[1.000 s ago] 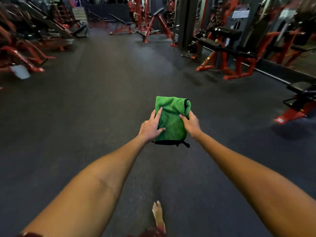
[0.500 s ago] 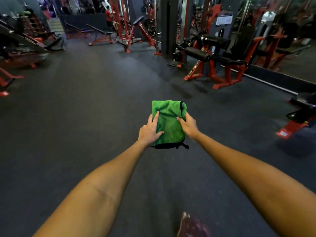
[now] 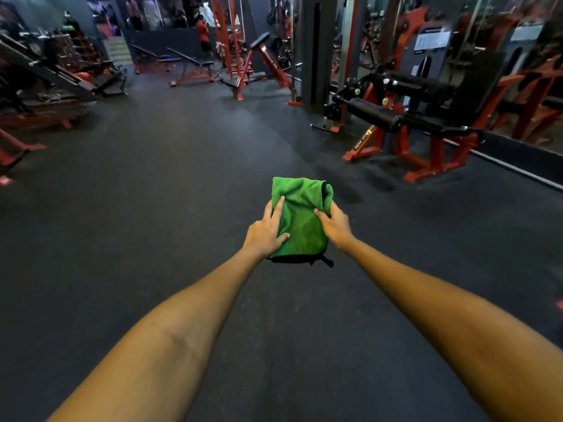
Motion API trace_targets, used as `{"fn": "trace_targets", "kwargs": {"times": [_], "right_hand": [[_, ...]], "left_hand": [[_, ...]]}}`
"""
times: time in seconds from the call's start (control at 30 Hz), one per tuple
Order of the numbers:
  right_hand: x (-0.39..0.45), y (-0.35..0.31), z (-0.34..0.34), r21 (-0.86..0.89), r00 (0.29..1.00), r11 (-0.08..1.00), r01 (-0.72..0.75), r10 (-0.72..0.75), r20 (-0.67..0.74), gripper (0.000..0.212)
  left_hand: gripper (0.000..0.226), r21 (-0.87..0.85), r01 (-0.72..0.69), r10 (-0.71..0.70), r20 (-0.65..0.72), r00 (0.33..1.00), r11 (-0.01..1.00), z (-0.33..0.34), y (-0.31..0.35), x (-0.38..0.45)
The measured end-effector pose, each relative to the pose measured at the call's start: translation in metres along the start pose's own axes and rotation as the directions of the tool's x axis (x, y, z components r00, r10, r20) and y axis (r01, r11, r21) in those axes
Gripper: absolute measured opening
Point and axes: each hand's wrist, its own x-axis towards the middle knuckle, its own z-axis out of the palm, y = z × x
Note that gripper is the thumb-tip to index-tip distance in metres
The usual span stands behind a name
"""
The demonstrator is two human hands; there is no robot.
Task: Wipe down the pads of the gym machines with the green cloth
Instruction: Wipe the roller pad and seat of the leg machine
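centre: dark floor (image 3: 170,190) lying open ahead.
upper right: leg machine (image 3: 426,117) blocking.
upper left: red frames (image 3: 45,95) crowding.

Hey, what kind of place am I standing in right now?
A gym, most likely: a red-framed machine with black roller pads stands to the right, a red-framed flat bench sits further back, and dark rubber flooring runs throughout.

- The dark rubber floor (image 3: 152,208) stretches ahead of the hands.
- A red-framed machine (image 3: 426,117) stands on it, right of the hands.
- Benches (image 3: 195,68) stand far ahead, slightly left.
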Motion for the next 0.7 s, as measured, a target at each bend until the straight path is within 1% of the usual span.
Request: {"fn": "trace_targets", "kwargs": {"times": [0.1,0.23,0.33,0.43,0.47,0.53,0.57,0.7], "right_hand": [[0.076,0.014,0.02,0.009,0.998,1.0,0.021,-0.021,0.064,0.041],[0.176,0.033,0.039,0.02,0.997,0.999,0.03,-0.031,0.067,0.039],[0.257,0.042,0.04,0.004,0.999,1.0,0.028,-0.028,0.044,0.038],[0.356,0.046,0.022,-0.021,1.0,0.999,0.026,-0.027,-0.007,0.039],[0.394,0.047,0.015,-0.018,0.999,1.0,0.024,-0.025,-0.043,0.04],[0.434,0.051,0.005,-0.006,0.996,1.0,0.028,-0.028,-0.09,0.042],[0.463,0.056,0.001,0.003,0.993,1.0,0.008,-0.007,-0.114,0.042],[0.551,0.083,-0.001,0.01,0.989,0.999,-0.032,0.033,-0.141,0.041]], "left_hand": [[0.09,0.006,0.019,-0.019,0.014,1.0,1.0,0.013,-0.028,0.071],[0.09,-0.005,0.032,-0.032,0.019,0.999,0.999,0.036,-0.055,0.169],[0.091,-0.027,0.018,-0.017,0.021,1.0,0.999,0.047,-0.066,0.258],[0.091,-0.043,-0.061,0.061,0.014,0.998,0.997,0.045,-0.064,0.368],[0.091,-0.049,-0.088,0.088,0.008,0.996,0.995,0.044,-0.063,0.41],[0.091,-0.045,-0.113,0.113,-0.007,0.994,0.993,0.041,-0.057,0.455],[0.091,-0.033,-0.127,0.127,0.001,0.992,0.991,0.043,-0.055,0.487],[0.091,0.01,-0.17,0.169,0.047,0.984,0.985,0.063,-0.057,0.584]]}}
